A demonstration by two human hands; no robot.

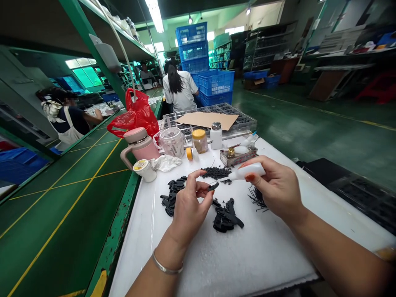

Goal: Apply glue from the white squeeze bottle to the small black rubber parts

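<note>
Left hand (189, 202): closed in a narrow pinch; a small curved black piece (214, 186) is held between thumb and fingers, above the white tabletop (260, 260). A metal bangle (167, 268) is worn at the wrist.
Right hand (280, 187): wrapped around a white squeeze bottle (255, 170), which is held tilted, its narrow tip directed left towards the black piece; whether the tip is touched to it cannot be told.
Black parts, left pile (168, 200): heaped on the tabletop, partly hidden by the left hand.
Black parts, near pile (227, 216): heaped between the two hands, nearer than the held piece.
Small black bits (215, 172): gathered in a mound on the far side of the hands.
Thin black strips (256, 198): bunched at right, partly covered by the right hand.
Far edge, left to right: a pink jug (145, 149), a white tub (146, 172), a crumpled white cloth (167, 163), a clear jar (171, 142), an orange tape roll (189, 154), a yellow-lidded jar (199, 143) and a metal-capped white bottle (215, 138) are set out.
Cardboard sheet (210, 120): laid over compartmented trays (247, 120), beyond the tabletop.
Red plastic bag (139, 115): placed far left, behind the jug.
Blue crates (193, 45): stacked far off, beside a seated person in a white shirt (182, 93).
</note>
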